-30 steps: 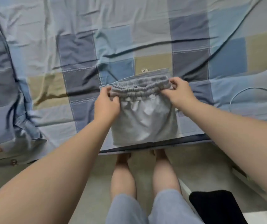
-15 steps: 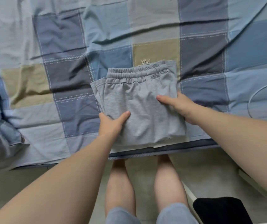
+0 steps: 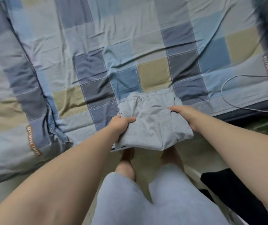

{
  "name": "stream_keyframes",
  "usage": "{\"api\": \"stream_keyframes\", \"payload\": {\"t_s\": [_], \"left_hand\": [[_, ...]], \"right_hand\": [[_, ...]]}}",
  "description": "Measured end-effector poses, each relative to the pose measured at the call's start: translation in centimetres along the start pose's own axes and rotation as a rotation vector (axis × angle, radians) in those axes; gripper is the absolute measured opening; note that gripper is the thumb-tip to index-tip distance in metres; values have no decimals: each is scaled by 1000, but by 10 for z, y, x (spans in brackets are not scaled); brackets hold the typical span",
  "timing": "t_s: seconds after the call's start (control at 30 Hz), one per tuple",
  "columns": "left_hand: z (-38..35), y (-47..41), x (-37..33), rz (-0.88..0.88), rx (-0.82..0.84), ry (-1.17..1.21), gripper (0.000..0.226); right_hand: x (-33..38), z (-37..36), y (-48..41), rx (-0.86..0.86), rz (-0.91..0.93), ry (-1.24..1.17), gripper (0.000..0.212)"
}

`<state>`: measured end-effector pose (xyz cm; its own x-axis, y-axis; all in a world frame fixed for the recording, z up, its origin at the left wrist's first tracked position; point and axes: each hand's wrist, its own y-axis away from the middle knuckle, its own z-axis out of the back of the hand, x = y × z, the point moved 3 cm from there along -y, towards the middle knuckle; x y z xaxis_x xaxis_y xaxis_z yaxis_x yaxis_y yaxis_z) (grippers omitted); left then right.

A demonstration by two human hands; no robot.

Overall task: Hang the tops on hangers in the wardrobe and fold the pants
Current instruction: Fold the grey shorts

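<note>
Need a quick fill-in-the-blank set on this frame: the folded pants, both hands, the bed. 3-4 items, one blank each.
1. The folded pants are ____ in colour.
2. The left hand and the right hand each grip one ____ of the pants.
3. The elastic waistband is at the end ____ from the person.
4. The white cable lies on the checked bedspread to the ____ of the pants.

Missing words: grey; side; farthest; right.
</note>
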<state>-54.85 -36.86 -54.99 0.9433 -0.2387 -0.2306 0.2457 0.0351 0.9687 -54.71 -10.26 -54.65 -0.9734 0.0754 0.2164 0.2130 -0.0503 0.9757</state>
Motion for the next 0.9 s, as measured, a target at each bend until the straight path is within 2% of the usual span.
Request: {"api": "stream_keyframes", "payload": {"t_s": [0.1,0.23,0.37,0.47,0.57,0.73,0.77,0.9], "left_hand": [[17,59,-3,-24,77,-9,34],[30,129,-4,-85,124,-59,37],[32,183,-3,-209,177,-77,33],[21,221,-1,-290,254,-123,44],[-1,252,-5,-360,342,-199,49],[-63,305,-10,-503,495,-363,67],[-79,317,-8,-533,523,-387,64],[-145,373,19,-666,660,-450,32]], "right_hand": [[-18,-5,66,-11,31,-116,39],[-44,-10,157,-53,193,-311,25],[-73,-14,237,-111,337,-462,25],[-101,-7,293,-194,444,-578,23],[-130,6,342,-275,548,-655,32],[-191,33,410,-411,718,-836,32],[-207,39,423,-445,750,-874,31],[-279,64,475,-585,860,-953,21]]}}
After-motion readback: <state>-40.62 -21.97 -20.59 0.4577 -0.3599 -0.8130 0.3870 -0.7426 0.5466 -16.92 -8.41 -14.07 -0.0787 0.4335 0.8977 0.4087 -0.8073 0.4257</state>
